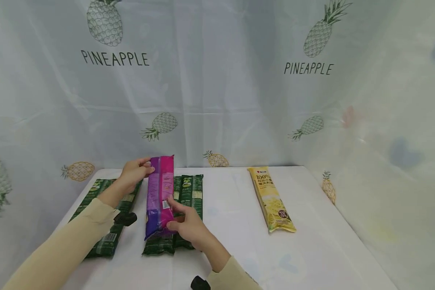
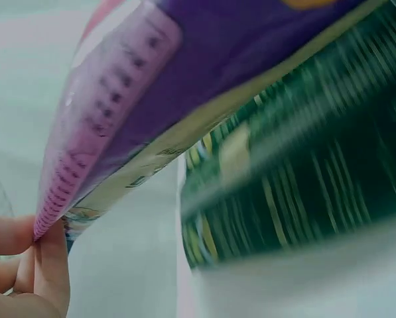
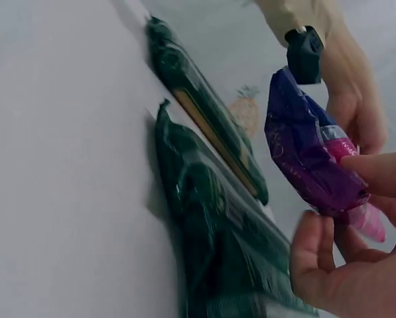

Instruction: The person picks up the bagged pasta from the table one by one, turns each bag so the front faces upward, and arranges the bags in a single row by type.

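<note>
Purple packet (image 1: 160, 187) is held above green packets (image 1: 193, 191), the left hand (image 1: 134, 173) pinching its far end and the right hand (image 1: 189, 225) gripping its right edge nearer the bottom, presumably so the long bag doesn't sag.

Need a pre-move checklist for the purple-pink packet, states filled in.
1. Left hand pinching the purple-pink packet at its top end: ok.
2. Right hand gripping its lower right edge: ok.
3. Packet held clear of the table: ok, gap shows in right wrist view.
4. Bare table behind it in head view: not ok, green packets lie there.
5. Yellow packet apart from the green ones: ok.
6. Seals intact: cannot tell.
</note>
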The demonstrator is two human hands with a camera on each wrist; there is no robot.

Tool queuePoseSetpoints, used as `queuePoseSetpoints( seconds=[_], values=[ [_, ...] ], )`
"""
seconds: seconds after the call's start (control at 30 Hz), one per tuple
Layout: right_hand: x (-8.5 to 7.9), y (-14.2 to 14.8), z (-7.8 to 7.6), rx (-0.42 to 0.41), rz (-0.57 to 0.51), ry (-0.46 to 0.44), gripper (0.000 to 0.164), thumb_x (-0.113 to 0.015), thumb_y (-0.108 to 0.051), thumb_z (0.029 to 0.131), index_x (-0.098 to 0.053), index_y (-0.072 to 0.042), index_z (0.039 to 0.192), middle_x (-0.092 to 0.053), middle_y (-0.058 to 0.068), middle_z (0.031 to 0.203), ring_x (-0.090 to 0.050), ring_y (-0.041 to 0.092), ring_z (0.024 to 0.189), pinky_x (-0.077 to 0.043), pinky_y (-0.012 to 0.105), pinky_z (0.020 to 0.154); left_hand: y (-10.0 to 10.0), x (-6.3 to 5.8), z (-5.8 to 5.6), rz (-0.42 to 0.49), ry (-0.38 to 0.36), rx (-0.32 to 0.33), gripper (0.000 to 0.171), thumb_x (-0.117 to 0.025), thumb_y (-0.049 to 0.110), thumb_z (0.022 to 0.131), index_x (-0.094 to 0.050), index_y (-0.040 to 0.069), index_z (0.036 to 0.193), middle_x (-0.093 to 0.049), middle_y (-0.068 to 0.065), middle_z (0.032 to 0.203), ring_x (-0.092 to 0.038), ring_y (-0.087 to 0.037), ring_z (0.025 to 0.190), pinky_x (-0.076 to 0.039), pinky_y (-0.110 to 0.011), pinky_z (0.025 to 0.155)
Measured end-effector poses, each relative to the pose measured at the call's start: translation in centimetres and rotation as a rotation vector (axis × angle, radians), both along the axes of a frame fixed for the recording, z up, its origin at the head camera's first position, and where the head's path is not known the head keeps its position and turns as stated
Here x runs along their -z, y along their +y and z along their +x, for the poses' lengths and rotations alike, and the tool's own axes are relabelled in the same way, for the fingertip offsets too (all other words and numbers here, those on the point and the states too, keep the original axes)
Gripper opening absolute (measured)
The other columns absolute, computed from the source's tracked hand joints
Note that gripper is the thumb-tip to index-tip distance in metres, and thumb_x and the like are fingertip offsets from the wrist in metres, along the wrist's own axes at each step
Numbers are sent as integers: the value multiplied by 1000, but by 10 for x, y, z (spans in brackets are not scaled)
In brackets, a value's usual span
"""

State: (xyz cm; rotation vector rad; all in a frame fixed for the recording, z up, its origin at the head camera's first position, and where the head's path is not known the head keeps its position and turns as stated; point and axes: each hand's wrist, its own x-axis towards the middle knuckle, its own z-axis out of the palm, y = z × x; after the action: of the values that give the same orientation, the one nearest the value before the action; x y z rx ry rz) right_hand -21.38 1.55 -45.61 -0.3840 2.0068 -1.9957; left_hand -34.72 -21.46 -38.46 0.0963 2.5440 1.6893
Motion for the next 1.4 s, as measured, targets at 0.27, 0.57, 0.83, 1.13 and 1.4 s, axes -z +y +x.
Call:
queuePoseSetpoints(
  seconds=[0.27,0.57,0.83,1.13,1.4],
  values=[
    [1,54,5,13,-157,-35,75,-60,5,104,-40,-34,165,-30,12,168,-68,35,124,-59,47,98,60,-8,-5,113,7,12,65,-58,12,110,-29,5,168,-46,-23,150,-55,-40,137,-43,-51,118],
    [5,88,16,121,-116,-20,78,-70,-15,103,-31,-30,169,-39,18,156,-69,29,114,-60,39,96,108,-7,0,123,19,57,64,-58,12,110,-31,6,168,-47,-21,153,-54,-39,139,-45,-51,117],
    [10,99,22,121,-241,-122,89,-69,-6,101,-17,-21,173,-33,20,167,-65,27,121,-58,41,100,132,1,6,84,48,56,61,-58,12,110,-36,6,166,-52,-20,145,-50,-38,142,-45,-51,115],
    [20,104,23,184,-212,-68,87,-70,-1,98,-28,-27,170,-39,16,163,-67,26,116,-60,39,95,136,11,3,31,59,81,64,-63,18,108,-37,9,166,-55,-19,147,-50,-37,142,-45,-53,115],
    [15,102,26,248,-124,4,85,-68,2,99,-32,-29,169,-40,18,159,-66,28,112,-63,41,89,139,12,8,-127,199,82,62,-64,20,107,-41,10,164,-59,-21,140,-66,-36,120,-58,-47,92]
  ],
)
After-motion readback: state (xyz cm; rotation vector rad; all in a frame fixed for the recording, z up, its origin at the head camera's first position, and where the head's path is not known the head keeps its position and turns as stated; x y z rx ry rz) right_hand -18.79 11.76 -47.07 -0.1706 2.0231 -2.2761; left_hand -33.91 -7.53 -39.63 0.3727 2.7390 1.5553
